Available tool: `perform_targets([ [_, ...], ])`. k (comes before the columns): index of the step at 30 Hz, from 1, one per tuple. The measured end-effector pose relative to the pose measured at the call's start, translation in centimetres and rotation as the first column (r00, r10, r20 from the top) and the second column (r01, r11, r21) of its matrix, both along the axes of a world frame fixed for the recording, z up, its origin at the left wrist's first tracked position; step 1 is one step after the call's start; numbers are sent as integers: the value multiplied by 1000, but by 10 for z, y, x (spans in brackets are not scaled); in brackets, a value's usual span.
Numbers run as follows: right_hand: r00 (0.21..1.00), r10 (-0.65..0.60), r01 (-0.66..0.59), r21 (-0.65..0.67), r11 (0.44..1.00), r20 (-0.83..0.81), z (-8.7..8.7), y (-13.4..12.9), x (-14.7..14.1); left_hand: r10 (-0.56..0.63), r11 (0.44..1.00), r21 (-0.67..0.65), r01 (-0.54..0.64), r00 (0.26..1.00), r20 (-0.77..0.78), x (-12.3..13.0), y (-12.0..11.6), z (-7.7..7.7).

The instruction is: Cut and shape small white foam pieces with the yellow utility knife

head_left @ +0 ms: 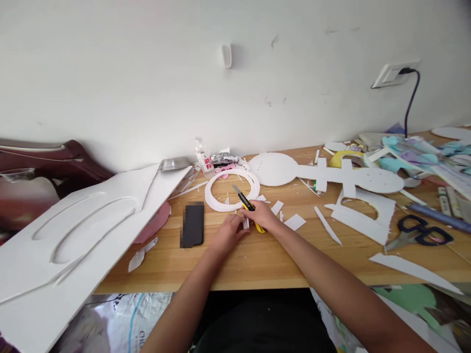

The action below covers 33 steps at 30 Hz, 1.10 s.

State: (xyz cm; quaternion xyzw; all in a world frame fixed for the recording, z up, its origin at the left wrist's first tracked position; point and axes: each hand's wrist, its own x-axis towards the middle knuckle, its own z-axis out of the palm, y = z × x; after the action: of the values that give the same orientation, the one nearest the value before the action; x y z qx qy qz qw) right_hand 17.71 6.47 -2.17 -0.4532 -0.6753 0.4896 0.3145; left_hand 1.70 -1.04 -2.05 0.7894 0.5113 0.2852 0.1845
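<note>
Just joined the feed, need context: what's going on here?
A person works at a wooden table. Their right hand holds a yellow-and-black utility knife, blade out and pointing away from them. Their left hand has its fingers at a small white piece; how firmly it is held isn't clear. A white ring lies just beyond the hands, a dark phone to the left, and scissors off to the right among white offcuts.
</note>
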Motion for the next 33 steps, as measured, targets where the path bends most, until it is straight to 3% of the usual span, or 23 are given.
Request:
perform_targets([
  [16,1000,-6,6,10,1000,26,2,2,-3,27,1000,0,-27,999,-46,5,-2,-2],
  [24,1000,-13,13,18,1000,17,3,1,-3,129,987,108,-118,987,-98,21,-8,-1],
  [33,999,14,-14,14,1000,-35,2,3,-3,205,976,89,-200,978,-49,24,-10,-1],
])
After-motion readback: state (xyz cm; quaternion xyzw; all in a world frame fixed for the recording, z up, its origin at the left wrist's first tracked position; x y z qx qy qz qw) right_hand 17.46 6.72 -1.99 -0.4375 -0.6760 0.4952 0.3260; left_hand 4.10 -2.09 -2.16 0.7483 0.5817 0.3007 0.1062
